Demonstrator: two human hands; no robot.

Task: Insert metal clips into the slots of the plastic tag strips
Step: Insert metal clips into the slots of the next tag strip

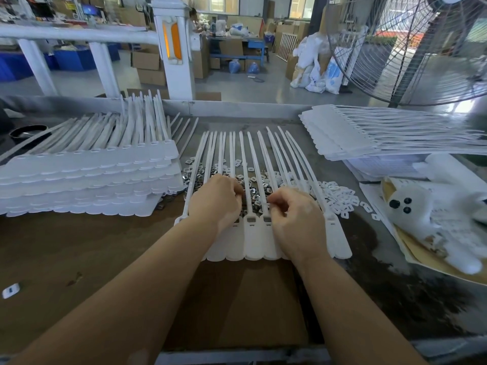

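A joined row of white plastic tag strips (254, 241) lies flat in front of me, its long tails fanning away over a heap of small metal clips (257, 191). Two slots between my hands show a clip seated in them (251, 219). My left hand (214, 201) rests on the left part of the row with its fingers curled down among the clips; what it holds is hidden. My right hand (295, 217) sits on the right part, thumb and forefinger pinched together just above a slot, apparently on a clip.
A tall stack of tag strips (87, 177) fills the left of the table. Another stack (369, 133) lies at the back right. White plastic inserts (340, 198) are scattered to the right, beside a white plush toy (427, 206). A large fan (411, 48) stands behind.
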